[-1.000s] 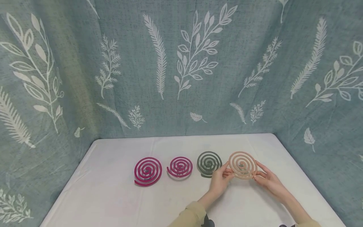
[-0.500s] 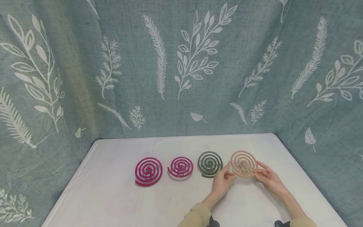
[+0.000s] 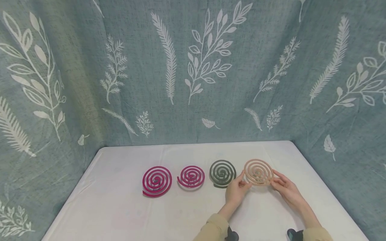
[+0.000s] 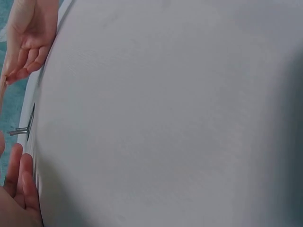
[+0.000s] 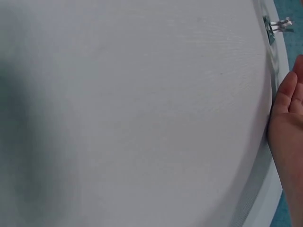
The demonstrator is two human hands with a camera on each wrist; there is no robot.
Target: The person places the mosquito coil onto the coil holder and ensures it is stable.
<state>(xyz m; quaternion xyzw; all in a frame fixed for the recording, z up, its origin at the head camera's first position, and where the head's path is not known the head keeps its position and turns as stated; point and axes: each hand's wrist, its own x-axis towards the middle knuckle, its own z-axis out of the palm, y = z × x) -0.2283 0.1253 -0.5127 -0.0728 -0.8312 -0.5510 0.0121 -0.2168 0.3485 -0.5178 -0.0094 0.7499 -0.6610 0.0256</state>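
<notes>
A tan mosquito coil (image 3: 258, 161) is at the right end of a row, tilted, between both hands. My right hand (image 3: 286, 189) pinches its right rim; the left wrist view shows that same right hand (image 4: 35, 42) at the upper left. On the coil's left, my left hand (image 3: 236, 190) touches the rim with the index fingertip, thumb apart below it. In the left wrist view, straight fingers of the left hand (image 4: 19, 189) show at the edge. A small metal stand (image 4: 20, 131) rises there between the hands, and the stand (image 5: 279, 26) also appears in the right wrist view.
Left of the hands lie a dark green coil (image 3: 222, 162) and two magenta coils, one smaller (image 3: 191, 167) and one larger (image 3: 157, 167). They rest on a white-covered table (image 3: 169, 221). A blue-green leaf-patterned curtain (image 3: 138, 67) surrounds the table's back and sides.
The tan coil has tipped a little flatter and its lower rim sits higher in the view. My left thumb has come away from the rim. The other coils stay put.
</notes>
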